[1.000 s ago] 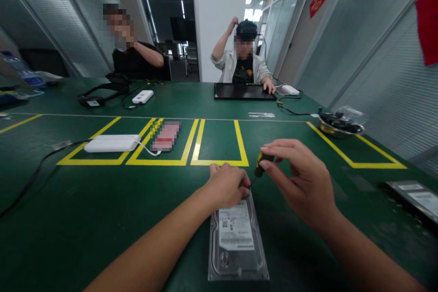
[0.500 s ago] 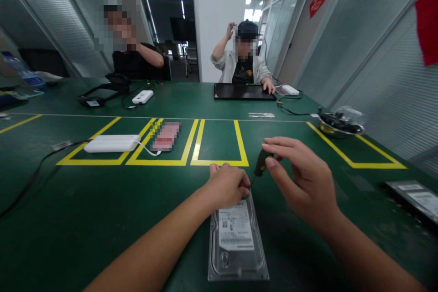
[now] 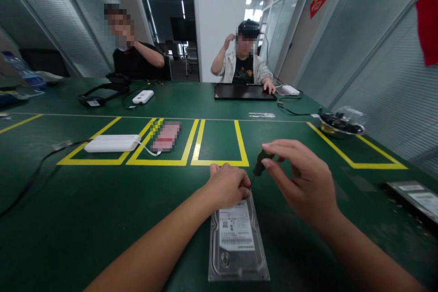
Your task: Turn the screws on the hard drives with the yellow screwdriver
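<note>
A silver hard drive (image 3: 236, 232) with a white label lies on the green table (image 3: 102, 219), its length pointing away from me. My left hand (image 3: 227, 185) rests over its far end, fingers curled near the far right corner; whether they pinch the screwdriver's tip is too small to tell. Between the thumb and fingertips of my right hand (image 3: 301, 173) is the handle of a dark green screwdriver (image 3: 263, 162). Its thin shaft slants down to the drive's far right corner, beside my left fingertips.
A second drive (image 3: 415, 196) lies at the right edge. Farther back are a metal bowl (image 3: 342, 127) of black parts, a white power bank (image 3: 112, 143) and a pink phone (image 3: 166, 137). Two people sit across the table, one touching a black panel (image 3: 241, 91).
The fingers of my right hand have shifted slightly on the screwdriver handle. My left hand and the drive look unmoved.
</note>
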{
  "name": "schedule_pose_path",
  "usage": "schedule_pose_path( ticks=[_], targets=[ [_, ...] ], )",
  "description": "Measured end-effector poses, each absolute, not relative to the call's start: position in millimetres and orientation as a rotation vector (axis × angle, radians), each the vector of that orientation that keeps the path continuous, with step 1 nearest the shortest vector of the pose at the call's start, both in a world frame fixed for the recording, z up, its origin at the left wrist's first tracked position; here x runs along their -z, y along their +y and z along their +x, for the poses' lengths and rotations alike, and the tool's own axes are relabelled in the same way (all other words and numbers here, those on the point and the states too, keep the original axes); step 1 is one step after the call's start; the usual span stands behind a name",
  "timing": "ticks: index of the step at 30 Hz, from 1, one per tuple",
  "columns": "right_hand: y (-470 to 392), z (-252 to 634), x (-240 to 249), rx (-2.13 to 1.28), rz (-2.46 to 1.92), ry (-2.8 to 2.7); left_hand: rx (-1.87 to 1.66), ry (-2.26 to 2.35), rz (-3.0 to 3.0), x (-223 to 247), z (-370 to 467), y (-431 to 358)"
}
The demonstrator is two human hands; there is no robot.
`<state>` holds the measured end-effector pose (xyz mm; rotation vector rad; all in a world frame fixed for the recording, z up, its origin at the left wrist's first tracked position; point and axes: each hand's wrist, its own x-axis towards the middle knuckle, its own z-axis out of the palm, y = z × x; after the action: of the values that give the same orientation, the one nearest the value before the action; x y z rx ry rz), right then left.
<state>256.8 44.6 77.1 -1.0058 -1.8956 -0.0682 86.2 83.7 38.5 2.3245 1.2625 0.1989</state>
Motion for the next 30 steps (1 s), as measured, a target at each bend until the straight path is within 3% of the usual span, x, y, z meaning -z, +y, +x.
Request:
schedule_pose_path(
  ticks=[30],
  targets=[
    [49.3,260.2,-71.8,-0.017,-1.004,-1.878,-0.189,1.269,2.327,-38.4,86.7,83.5]
  ],
)
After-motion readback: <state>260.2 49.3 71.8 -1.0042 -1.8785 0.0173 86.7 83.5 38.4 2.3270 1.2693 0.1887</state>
